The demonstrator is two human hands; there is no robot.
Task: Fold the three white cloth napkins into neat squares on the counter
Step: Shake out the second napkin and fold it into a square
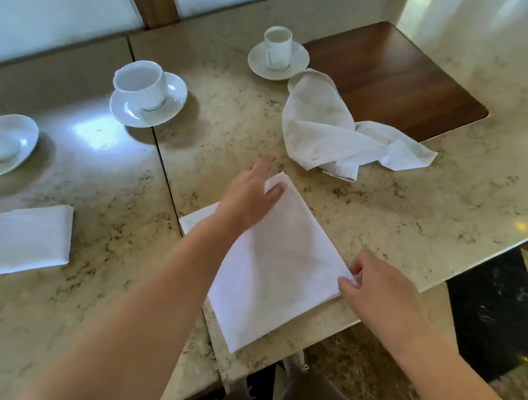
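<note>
A person works the second of three napkins: the half-folded napkin [271,263] lies on the marble bench [417,212], just right of its seam. The left hand [249,198] presses flat, fingers spread, on its far corner; the right hand [376,289] has its grip clamped on the near-right corner. One folded square [30,239] sits well left of the seam; a crumpled napkin [330,130] waits beyond. Next, likely, another fold in half.
</note>
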